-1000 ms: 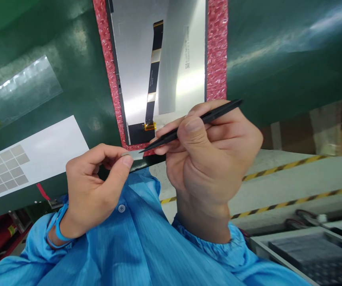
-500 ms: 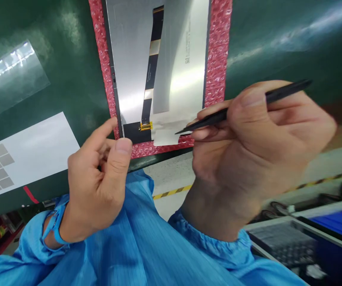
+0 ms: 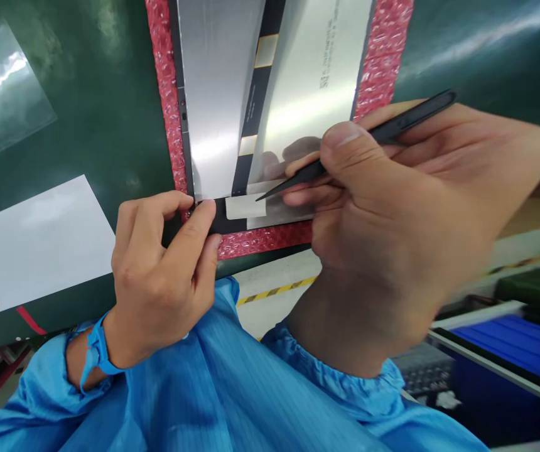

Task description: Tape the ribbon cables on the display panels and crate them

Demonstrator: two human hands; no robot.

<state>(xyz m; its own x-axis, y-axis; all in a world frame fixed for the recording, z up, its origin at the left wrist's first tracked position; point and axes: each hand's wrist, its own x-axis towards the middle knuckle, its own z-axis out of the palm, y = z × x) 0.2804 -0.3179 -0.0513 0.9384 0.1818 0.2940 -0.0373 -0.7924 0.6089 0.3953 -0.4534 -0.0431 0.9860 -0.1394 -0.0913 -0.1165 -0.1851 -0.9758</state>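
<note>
A display panel (image 3: 213,125), silver-backed, lies on pink bubble wrap. Down its back runs a black flex cable (image 3: 252,103) with pale gold patches. At the cable's lower end is a pale rectangular piece of tape (image 3: 239,208), which hides the gold connector. My right hand (image 3: 392,207) is closed round black pointed tweezers (image 3: 298,177), whose tip is at the tape's right part. My left hand (image 3: 166,251) has its bent fingers at the panel's lower left corner, one fingertip on the black strip beside the tape, another at the side edge.
Pink bubble wrap (image 3: 385,56) borders the panel on the green table (image 3: 100,94). A white sheet with grey squares (image 3: 58,232) and a clear film (image 3: 10,94) lie to the left. Blue bins (image 3: 515,351) stand low at the right.
The tape has moved left over the connector with the tweezers. My left fingers have shifted onto the panel's corner, and the view has come nearer to the panel.
</note>
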